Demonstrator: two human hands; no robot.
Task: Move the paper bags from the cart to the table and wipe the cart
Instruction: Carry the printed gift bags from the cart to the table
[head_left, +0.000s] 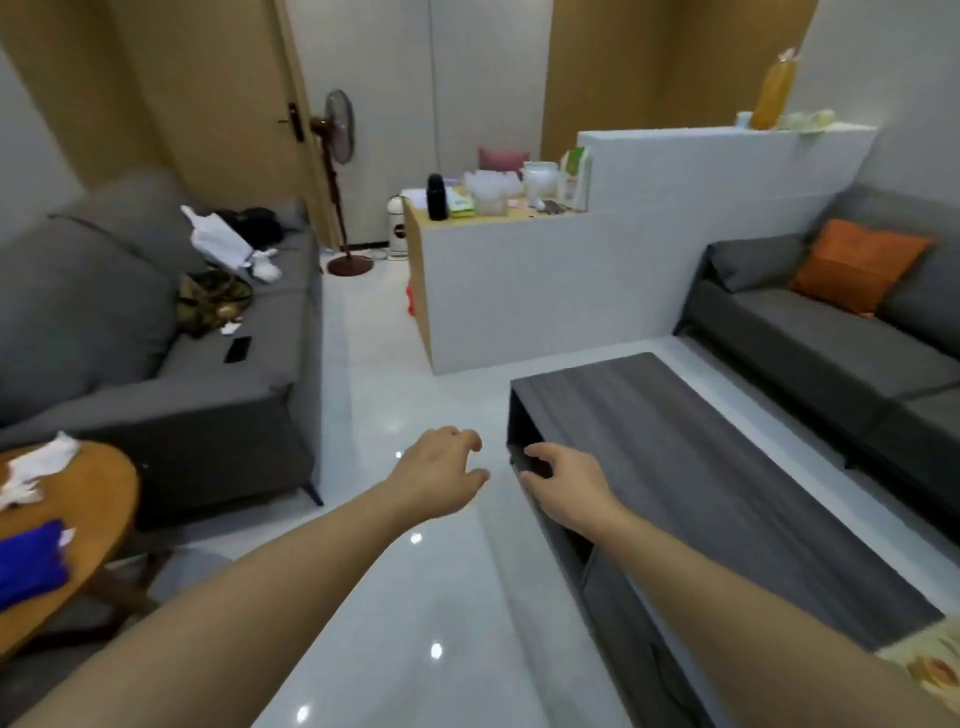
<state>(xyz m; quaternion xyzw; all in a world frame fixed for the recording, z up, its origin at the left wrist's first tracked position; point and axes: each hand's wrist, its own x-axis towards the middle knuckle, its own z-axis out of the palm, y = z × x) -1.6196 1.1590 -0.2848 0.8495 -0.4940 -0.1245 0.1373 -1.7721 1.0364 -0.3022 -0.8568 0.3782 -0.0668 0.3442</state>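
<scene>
Grey sofa (156, 332) along the left wall, strewn with a white plastic bag (218, 241), a camouflage-patterned bundle (210, 299) and a dark phone (238, 349). Second grey sofa (810, 343) on the right, carrying an orange cushion (860, 265). White partition (623, 249) straight ahead, with a cluttered counter behind it. Long, dark wood-grain low surface (727, 467) at centre right, bare on top apart from a patterned edge at the lower right corner. Round wooden surface (98, 499) at lower left, holding a blue cloth (31, 561) and crumpled white tissue (36, 467). Standing fan (337, 130) near the door.

Left hand (436, 473) stretched forward over the glossy floor, fingers loosely curled, holding nothing. Right hand (563, 483) likewise empty and relaxed, hanging just above the near end of the dark surface.

No cart and no paper bags anywhere in view; location impossible to tell from here. Task apparently at its very start, with nothing yet carried.

Risks, by judgement: mistaking the white plastic bag on the sofa for a paper bag; knocking a shin against the corner of the low surface while turning to search; slipping on the shiny floor; forgetting the blue cloth, likely the wiper, and arriving at the cart with nothing to wipe with.
</scene>
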